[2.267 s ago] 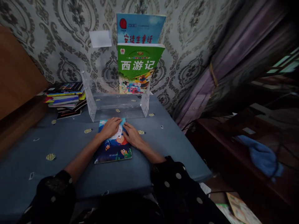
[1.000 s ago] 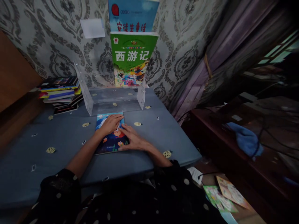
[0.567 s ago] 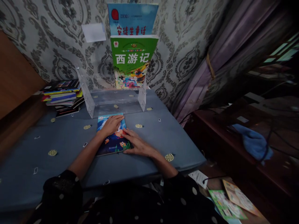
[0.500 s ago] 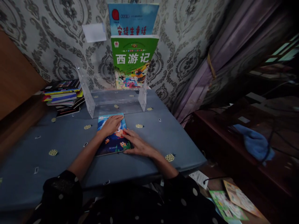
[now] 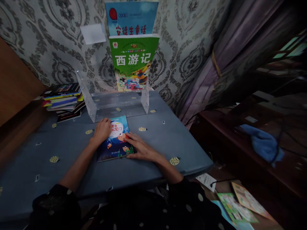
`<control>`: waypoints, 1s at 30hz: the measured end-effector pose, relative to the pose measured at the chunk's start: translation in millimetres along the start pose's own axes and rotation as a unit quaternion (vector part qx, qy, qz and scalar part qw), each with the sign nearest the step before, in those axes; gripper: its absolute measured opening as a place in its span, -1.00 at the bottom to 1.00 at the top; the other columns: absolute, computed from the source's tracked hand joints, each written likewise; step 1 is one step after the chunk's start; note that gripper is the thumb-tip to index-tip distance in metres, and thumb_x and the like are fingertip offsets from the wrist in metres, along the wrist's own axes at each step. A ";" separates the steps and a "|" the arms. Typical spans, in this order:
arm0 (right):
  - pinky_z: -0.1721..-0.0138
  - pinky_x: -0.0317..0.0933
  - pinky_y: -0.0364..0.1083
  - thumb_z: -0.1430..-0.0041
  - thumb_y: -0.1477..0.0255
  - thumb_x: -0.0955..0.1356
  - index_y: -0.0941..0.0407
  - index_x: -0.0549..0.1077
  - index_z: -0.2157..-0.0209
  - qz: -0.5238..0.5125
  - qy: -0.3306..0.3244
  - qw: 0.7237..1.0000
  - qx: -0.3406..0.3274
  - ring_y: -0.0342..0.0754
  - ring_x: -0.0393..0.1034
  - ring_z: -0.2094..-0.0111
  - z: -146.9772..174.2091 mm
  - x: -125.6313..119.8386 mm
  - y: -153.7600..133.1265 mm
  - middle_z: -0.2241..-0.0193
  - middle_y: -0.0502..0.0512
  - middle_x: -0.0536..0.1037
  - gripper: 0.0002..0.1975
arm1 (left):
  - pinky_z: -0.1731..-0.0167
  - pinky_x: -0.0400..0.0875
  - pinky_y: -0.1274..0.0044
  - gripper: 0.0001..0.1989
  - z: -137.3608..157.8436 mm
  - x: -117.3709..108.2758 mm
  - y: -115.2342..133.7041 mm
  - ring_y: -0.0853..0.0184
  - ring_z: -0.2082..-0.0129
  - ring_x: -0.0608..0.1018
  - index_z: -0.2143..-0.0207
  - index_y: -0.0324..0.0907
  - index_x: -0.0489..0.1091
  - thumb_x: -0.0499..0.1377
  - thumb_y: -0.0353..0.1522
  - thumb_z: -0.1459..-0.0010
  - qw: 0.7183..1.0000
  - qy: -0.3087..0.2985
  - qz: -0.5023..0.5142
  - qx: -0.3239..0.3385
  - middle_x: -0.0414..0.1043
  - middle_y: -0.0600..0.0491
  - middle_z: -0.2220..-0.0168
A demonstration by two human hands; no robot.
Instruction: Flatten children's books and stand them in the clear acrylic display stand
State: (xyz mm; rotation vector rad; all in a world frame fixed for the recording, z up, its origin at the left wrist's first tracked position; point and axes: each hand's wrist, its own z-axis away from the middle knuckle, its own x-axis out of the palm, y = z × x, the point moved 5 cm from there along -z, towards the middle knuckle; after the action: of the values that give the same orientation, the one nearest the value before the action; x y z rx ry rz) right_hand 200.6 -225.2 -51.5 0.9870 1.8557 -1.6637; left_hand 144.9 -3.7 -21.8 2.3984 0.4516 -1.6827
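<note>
A blue picture book [image 5: 117, 140] with orange fish and a white title circle lies face up near the table's front. My left hand [image 5: 102, 130] rests on its upper left edge, fingers close together and slightly bent over the cover. On the book's right side lies my right hand [image 5: 142, 149], fingers spread, fingertips on the cover and thumb by the lower right corner. Just behind the book stands a clear acrylic rack [image 5: 120, 110]. In it a green book [image 5: 134, 60] stands upright, with a blue book [image 5: 131, 19] higher behind it.
A stack of books [image 5: 63, 99] sits at the back left of the patterned table cloth [image 5: 158, 137]. A white paper [image 5: 93, 34] shows near the wall. To the right are a purple curtain [image 5: 201, 80], a blue cloth [image 5: 263, 143] and, low down, thin picture books [image 5: 236, 206].
My left hand has slid left across the cover to its left edge, uncovering the title circle. My right hand stays in place. The view has shifted slightly.
</note>
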 end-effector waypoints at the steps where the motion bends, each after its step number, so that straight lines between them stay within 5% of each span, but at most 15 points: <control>1: -0.39 -0.13 0.22 -0.12 0.17 0.50 0.11 0.11 -0.37 0.000 0.002 1.000 0.000 0.18 -0.22 -0.44 -0.1 -0.9 -1.3 -0.41 0.33 -0.01 -0.11 | 0.04 0.44 0.29 -0.76 -5.2 2.6 7.9 0.09 0.10 0.52 0.17 -0.20 0.47 0.00 -0.43 -0.30 1.000 -0.002 0.006 0.019 0.50 -0.14 0.15; 6: -0.38 -0.10 0.21 -0.08 0.19 0.52 0.15 0.16 -0.35 0.004 0.007 1.000 0.003 0.19 -0.19 -0.43 -0.9 -3.3 -5.5 -0.40 0.36 0.02 -0.11 | -0.03 0.40 0.31 -0.69 -29.3 15.4 43.0 0.14 0.01 0.49 -0.01 -0.20 0.45 0.01 -0.44 -0.30 0.992 -0.008 0.061 0.114 0.49 -0.11 -0.01; 11: -0.38 -0.10 0.24 -0.09 0.15 0.51 0.09 0.15 -0.35 0.006 0.005 1.000 0.008 0.20 -0.18 -0.43 -2.8 -1.4 -3.7 -0.41 0.32 0.01 -0.11 | -0.12 0.35 0.24 -0.60 -35.0 24.6 49.7 0.13 -0.12 0.45 -0.15 -0.25 0.38 -0.02 -0.41 -0.33 0.981 -0.010 0.119 0.152 0.42 -0.15 -0.15; 21: -0.38 -0.08 0.21 -0.11 0.15 0.49 -0.01 0.08 -0.38 -0.006 0.023 1.000 0.001 0.16 -0.12 -0.42 -1.0 -0.1 -1.2 -0.42 0.19 0.02 -0.11 | -0.20 0.30 0.25 -0.60 -8.7 14.9 47.3 0.22 -0.17 0.46 -0.14 -0.14 0.41 -0.03 -0.37 -0.34 0.961 -0.028 0.190 0.200 0.44 -0.06 -0.17; 26: -0.38 -0.07 0.20 -0.05 0.12 0.51 0.19 0.02 -0.39 -0.015 0.034 0.999 0.033 0.22 -0.13 -0.42 -3.0 0.6 -1.0 -0.41 0.41 -0.03 0.02 | -0.20 0.31 0.23 -0.60 6.6 6.5 55.1 0.21 -0.17 0.46 -0.14 -0.13 0.42 -0.03 -0.37 -0.34 0.955 -0.031 0.211 0.205 0.45 -0.06 -0.16; 30: -0.38 -0.12 0.20 0.01 0.12 0.54 0.14 -0.19 -0.43 -0.032 0.059 0.997 0.037 0.22 -0.21 -0.43 -3.6 1.1 0.4 -0.42 0.40 -0.14 0.19 | -0.23 0.28 0.20 -0.59 18.4 -2.5 61.6 0.20 -0.19 0.44 -0.15 -0.11 0.41 -0.03 -0.38 -0.33 0.950 -0.051 0.223 0.211 0.44 -0.03 -0.17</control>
State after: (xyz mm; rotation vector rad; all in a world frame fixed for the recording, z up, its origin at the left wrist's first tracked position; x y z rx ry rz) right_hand 200.6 -221.5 -52.0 1.0882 1.9312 -1.7568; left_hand 149.1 -67.6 -27.6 2.4075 -0.4862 -1.8013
